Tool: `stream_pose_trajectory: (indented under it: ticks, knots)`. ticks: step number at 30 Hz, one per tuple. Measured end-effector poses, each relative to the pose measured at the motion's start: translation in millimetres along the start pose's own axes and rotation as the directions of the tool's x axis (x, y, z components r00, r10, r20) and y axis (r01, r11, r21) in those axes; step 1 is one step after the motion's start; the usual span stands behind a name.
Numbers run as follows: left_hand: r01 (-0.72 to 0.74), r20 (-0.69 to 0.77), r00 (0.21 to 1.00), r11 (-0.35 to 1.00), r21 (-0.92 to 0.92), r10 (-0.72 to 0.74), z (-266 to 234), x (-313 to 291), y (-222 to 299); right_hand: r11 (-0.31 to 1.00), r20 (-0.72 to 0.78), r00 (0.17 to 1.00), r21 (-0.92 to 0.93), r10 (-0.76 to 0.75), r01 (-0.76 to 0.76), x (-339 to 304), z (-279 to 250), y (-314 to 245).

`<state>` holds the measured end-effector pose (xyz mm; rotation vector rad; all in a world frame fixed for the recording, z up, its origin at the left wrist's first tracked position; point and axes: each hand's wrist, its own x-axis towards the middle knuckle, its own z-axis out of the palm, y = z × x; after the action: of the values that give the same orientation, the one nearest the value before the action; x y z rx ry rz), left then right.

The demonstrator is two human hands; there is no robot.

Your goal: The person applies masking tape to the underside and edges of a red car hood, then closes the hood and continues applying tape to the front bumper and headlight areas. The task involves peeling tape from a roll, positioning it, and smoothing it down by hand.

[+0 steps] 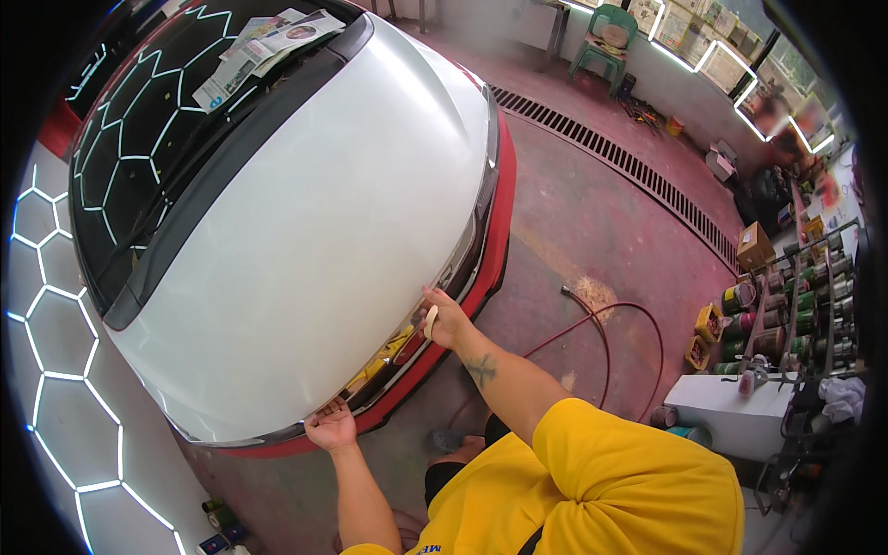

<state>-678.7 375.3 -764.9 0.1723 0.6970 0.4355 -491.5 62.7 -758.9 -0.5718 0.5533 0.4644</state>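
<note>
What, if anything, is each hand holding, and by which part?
Right hand: a pale ring, probably tape, at the fingers; exact grip unclear. Left hand: at the front edge of the white hood; gripping cannot be told.

From my feed: broad, glossy white painted car hood, gently domed, lying down; I can't tell if latched. Near edge slants from near left to far right. Mirror-shiny trim strip just below that edge, reflecting yellow. Small cream-coloured ring beside the edge; material unclear to me.
</note>
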Motion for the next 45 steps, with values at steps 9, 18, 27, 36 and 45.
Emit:
stream_pose_trajectory:
  ticks: [9,18,27,36,45]
  knots:
    - [-0.037,-0.16,0.987,0.999,-0.003,0.036,0,13,-7,0.993,0.028,0.993,-0.028,0.112,-0.111,21,-16,-3]
    - [0.007,-0.232,0.973,0.997,0.072,0.01,-3,-9,-15,0.794,-0.147,0.955,-0.53,0.259,-0.297,-18,-109,-59]
    - [0.165,-0.578,0.815,0.943,0.287,0.033,-49,-71,-41,-0.402,-0.349,0.875,-0.787,-0.335,-0.468,-120,-376,-161]
    - [0.5,-0.547,0.837,0.438,0.747,-0.024,-97,-89,-70,-0.106,-0.257,0.874,-0.939,-0.413,-0.326,-181,-397,-159]
    - [0.203,-0.346,0.933,-0.643,0.738,-0.103,-36,-128,-162,0.179,-0.435,0.721,-0.896,-0.54,-0.407,-116,-362,-289]
